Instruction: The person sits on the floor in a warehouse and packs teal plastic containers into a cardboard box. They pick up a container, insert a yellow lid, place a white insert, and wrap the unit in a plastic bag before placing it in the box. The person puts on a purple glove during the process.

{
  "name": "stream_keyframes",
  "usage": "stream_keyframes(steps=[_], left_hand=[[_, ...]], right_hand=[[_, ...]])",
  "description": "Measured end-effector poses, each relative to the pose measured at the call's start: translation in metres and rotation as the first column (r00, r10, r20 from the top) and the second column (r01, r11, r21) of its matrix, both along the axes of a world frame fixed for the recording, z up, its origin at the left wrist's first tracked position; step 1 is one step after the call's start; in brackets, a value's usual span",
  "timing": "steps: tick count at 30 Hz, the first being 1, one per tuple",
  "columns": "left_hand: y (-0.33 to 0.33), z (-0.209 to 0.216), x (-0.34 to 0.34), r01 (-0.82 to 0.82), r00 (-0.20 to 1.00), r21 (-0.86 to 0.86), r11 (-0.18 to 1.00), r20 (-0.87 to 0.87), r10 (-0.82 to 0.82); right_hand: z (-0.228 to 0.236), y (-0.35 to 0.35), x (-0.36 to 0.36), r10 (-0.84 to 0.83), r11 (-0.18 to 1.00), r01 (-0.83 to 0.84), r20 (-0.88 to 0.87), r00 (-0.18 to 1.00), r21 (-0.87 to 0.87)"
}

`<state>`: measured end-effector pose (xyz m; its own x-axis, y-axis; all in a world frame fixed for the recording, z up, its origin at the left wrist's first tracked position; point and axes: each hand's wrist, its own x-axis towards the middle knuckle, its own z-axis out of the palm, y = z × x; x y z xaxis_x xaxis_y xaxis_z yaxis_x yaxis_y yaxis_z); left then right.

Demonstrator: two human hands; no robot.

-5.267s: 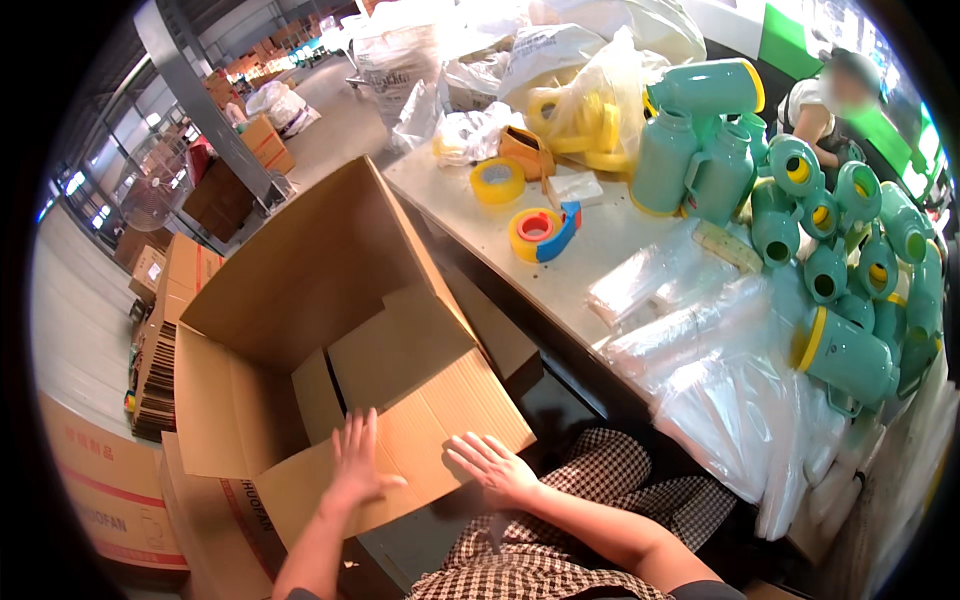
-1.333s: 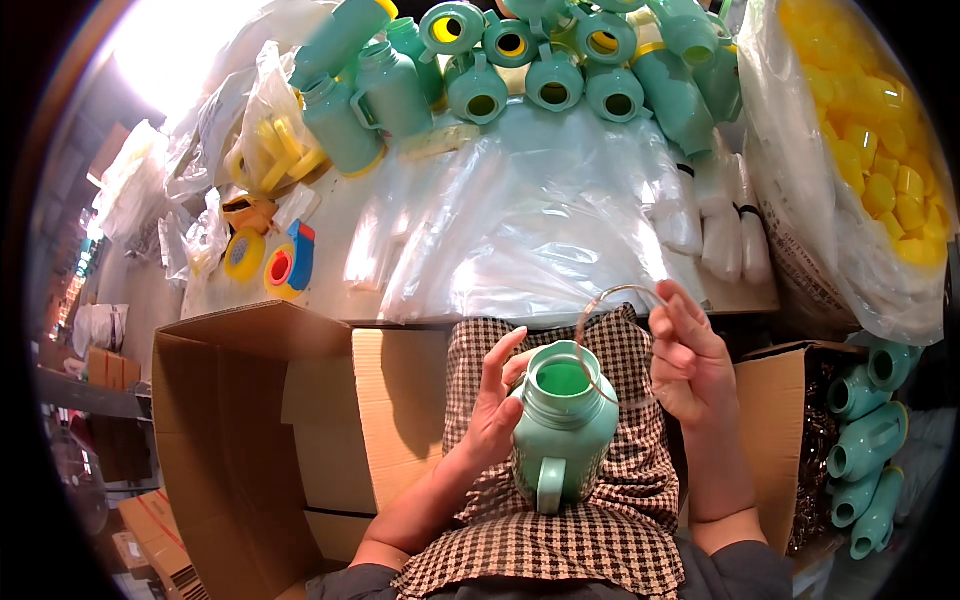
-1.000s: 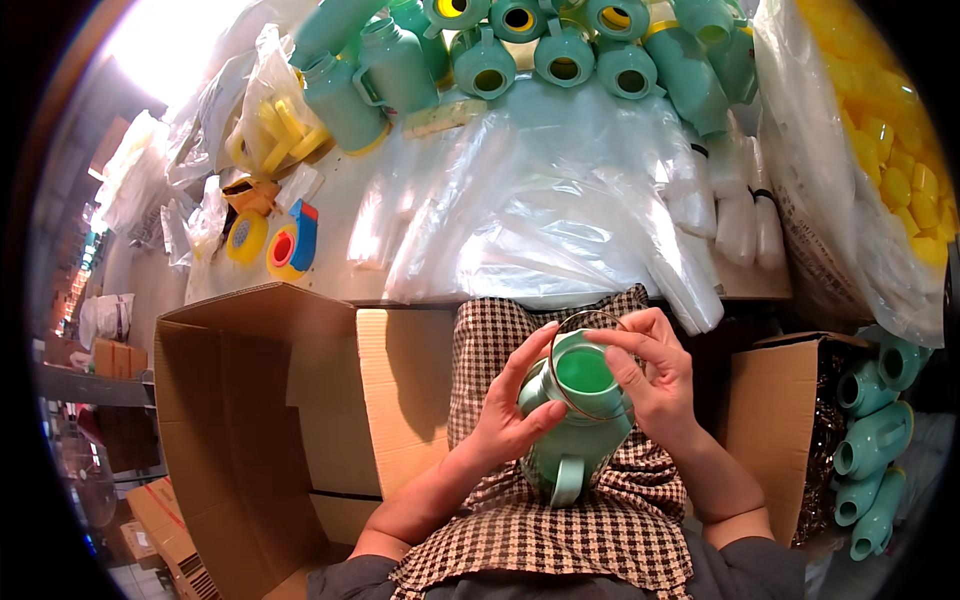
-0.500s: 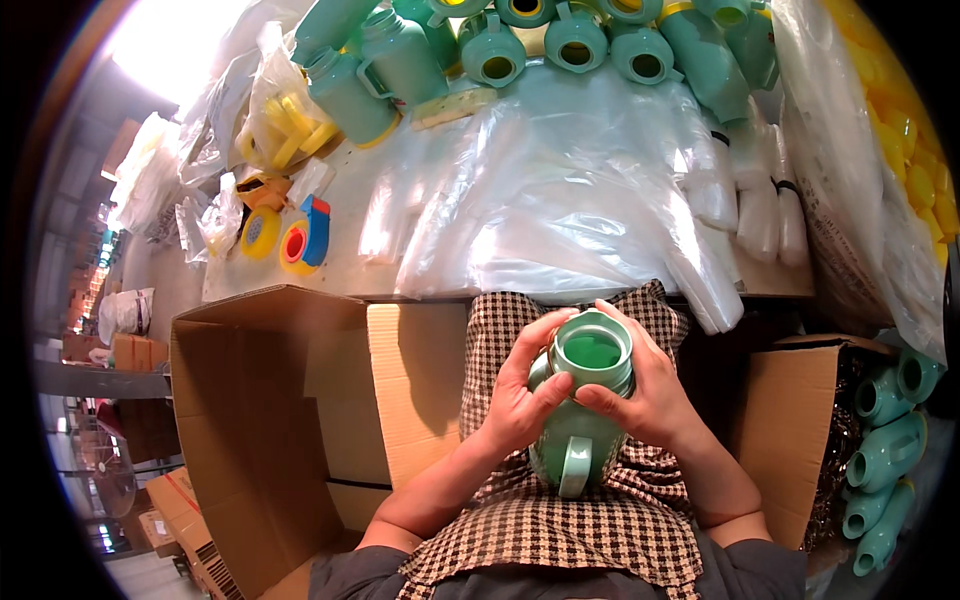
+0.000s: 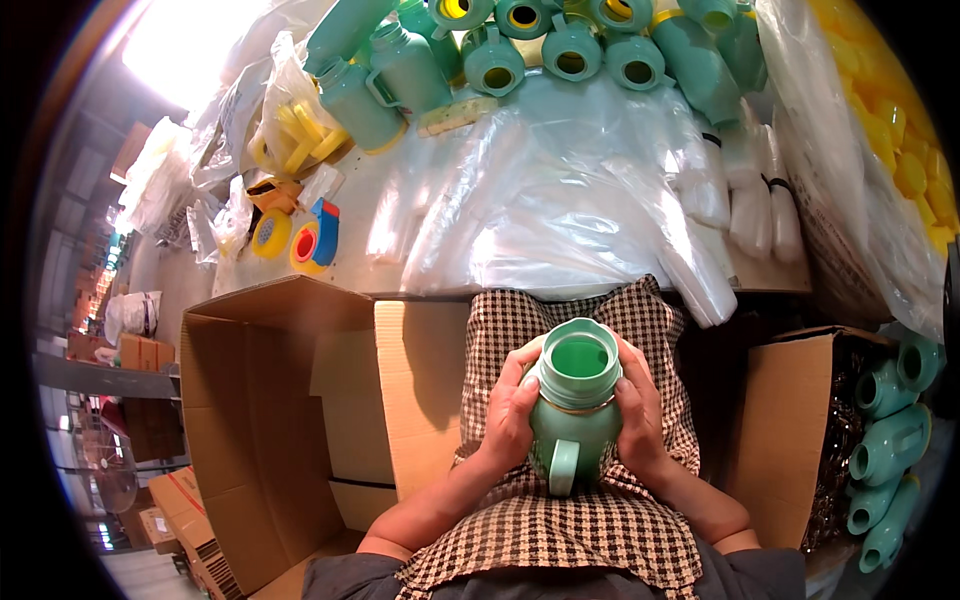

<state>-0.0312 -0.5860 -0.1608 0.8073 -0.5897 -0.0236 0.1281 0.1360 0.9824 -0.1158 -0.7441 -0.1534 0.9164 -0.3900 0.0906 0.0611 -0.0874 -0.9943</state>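
A pale green thermos flask shell (image 5: 574, 430) stands upright over my lap, its wide mouth facing up and its handle toward me. My left hand (image 5: 510, 415) wraps its left side just below the threaded neck, the thumb along the front. Opposite it, my right hand (image 5: 642, 405) grips the right side in the same way. Through the mouth the inside looks green. A checkered apron (image 5: 560, 530) covers my lap beneath the flask.
An open cardboard box (image 5: 250, 420) stands at my left and another box (image 5: 790, 430) at my right. Clear plastic bags (image 5: 550, 190) cover the table ahead. Several green shells (image 5: 495, 65) line its far side. Tape dispensers (image 5: 315, 240) lie at left; yellow parts (image 5: 905, 150) fill a bag at right.
Both hands have slid from the rim and neck down to the flask's upper sides. The threaded neck shows more fully now. The view has shifted slightly.
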Motion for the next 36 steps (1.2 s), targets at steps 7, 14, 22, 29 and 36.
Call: stream_keyframes(steps=[7, 14, 22, 29, 36], left_hand=[[0.012, -0.008, -0.021, -0.032, 0.992, -0.016, 0.999, 0.121, 0.033], [0.025, -0.003, -0.032, 0.044, 0.992, -0.066, 0.997, 0.120, -0.036], [0.027, -0.007, -0.019, 0.043, 0.997, -0.034, 0.998, -0.058, -0.045], [0.025, -0.026, -0.001, 0.002, 0.955, -0.117, 0.993, -0.294, -0.037], [0.017, -0.025, 0.034, 0.236, 0.850, -0.128, 0.963, -0.454, -0.269]], right_hand=[[0.000, 0.009, -0.023, -0.095, 0.994, 0.094, 0.022, 0.995, 0.048], [0.007, 0.005, -0.038, -0.033, 0.998, 0.035, 0.045, 0.998, -0.058], [-0.007, 0.008, -0.030, 0.026, 0.993, -0.020, -0.051, 0.998, 0.113], [-0.039, 0.001, 0.004, 0.197, 0.954, -0.199, 0.028, 0.980, 0.226], [-0.042, -0.023, 0.015, 0.365, 0.837, -0.296, -0.066, 0.929, 0.461]])
